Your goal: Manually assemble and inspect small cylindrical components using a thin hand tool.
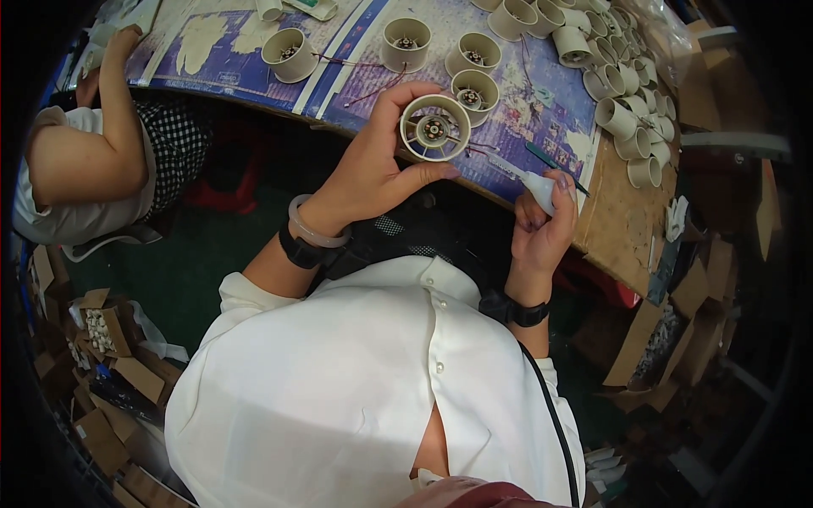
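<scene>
My left hand [368, 173] is wrapped round a white plastic cylindrical housing [435, 129], its open end tilted up toward me. Inside it shows a ring-shaped copper-coloured part, like a motor winding, on spokes. In my right hand [539, 233] is a small white squeeze bottle [539, 191] with a thin nozzle pointing left toward the housing, a short way apart from it. Just behind the held housing stands another white housing [474, 95] of the same kind. Dark green tweezers [550, 161] lie on the table beyond my right hand.
More housings with thin dark red wires stand along the table [339, 102]: one at left [290, 56], others at the middle [406, 44] and right [472, 54]. A heap of housings [622, 118] fills the right end. Another person [85, 161] sits at left. Cardboard boxes [669, 330] flank me.
</scene>
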A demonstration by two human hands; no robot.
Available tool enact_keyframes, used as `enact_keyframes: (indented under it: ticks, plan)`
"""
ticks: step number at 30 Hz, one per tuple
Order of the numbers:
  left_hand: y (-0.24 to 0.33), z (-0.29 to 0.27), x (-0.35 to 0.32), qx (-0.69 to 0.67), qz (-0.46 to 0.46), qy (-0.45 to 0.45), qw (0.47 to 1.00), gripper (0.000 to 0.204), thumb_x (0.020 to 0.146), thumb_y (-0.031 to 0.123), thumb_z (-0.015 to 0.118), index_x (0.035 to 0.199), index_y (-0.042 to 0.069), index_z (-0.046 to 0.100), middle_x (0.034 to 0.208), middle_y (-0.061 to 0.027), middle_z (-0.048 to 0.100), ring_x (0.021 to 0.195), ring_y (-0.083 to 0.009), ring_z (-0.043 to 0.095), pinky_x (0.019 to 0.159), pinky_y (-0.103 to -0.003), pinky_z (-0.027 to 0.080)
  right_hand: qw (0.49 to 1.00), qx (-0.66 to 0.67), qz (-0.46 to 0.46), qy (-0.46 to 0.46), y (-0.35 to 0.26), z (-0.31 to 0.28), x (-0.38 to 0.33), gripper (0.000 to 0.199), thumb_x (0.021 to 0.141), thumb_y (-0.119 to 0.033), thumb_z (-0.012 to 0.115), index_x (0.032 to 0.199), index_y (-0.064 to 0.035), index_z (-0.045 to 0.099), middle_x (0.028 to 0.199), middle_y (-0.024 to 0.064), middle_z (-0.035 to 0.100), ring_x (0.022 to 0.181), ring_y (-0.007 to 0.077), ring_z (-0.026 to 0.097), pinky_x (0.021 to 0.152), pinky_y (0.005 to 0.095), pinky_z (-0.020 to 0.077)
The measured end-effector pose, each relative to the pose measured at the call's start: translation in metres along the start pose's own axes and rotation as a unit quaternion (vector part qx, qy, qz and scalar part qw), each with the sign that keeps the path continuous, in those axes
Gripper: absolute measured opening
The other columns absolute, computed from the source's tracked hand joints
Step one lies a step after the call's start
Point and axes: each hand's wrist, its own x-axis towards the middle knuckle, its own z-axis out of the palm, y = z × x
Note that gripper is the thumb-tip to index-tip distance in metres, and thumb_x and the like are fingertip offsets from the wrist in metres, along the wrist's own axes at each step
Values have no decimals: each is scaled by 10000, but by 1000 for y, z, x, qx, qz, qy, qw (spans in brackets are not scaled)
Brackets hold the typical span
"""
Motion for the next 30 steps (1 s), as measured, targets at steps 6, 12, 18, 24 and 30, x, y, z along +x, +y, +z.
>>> enact_keyframes:
  ticks: [6,12,18,24,30]
  plan:
    - [-7,0,-2,84,30,16,996,728,765,135,828,1323,20,376,1262,-109,500,1145,-184,546,968,-306,466,1000,-22,-8,8,0,2,0,206,970,-229,525,998,-27,554,628,-29,410,466,26,296,430,201,228]
    - [-10,2,0,100,39,27,994,720,751,156,840,1303,20,398,1232,-112,504,1118,-210,550,948,-317,467,999,-35,-20,-4,-4,-1,-1,202,964,-221,544,995,-21,555,649,-20,434,474,26,304,438,199,233]
    - [-14,2,-1,89,28,37,995,718,743,176,847,1295,27,412,1221,-114,503,1120,-221,544,949,-325,463,997,-66,-40,0,-5,2,-2,185,954,-201,579,984,-20,560,709,-7,491,500,20,323,456,196,242]
    - [-17,0,-1,108,31,36,993,716,743,183,845,1293,29,414,1227,-119,502,1122,-236,543,954,-332,457,991,-119,-63,19,-8,8,-3,205,961,-213,551,1002,-13,563,624,-29,427,471,26,302,448,204,227]
    - [-19,-1,-2,112,24,36,993,717,737,180,847,1290,31,415,1231,-122,498,1133,-251,534,961,-340,450,987,-136,-80,15,-11,9,-4,196,951,-197,568,1006,-9,567,631,-25,435,477,27,299,455,207,227]
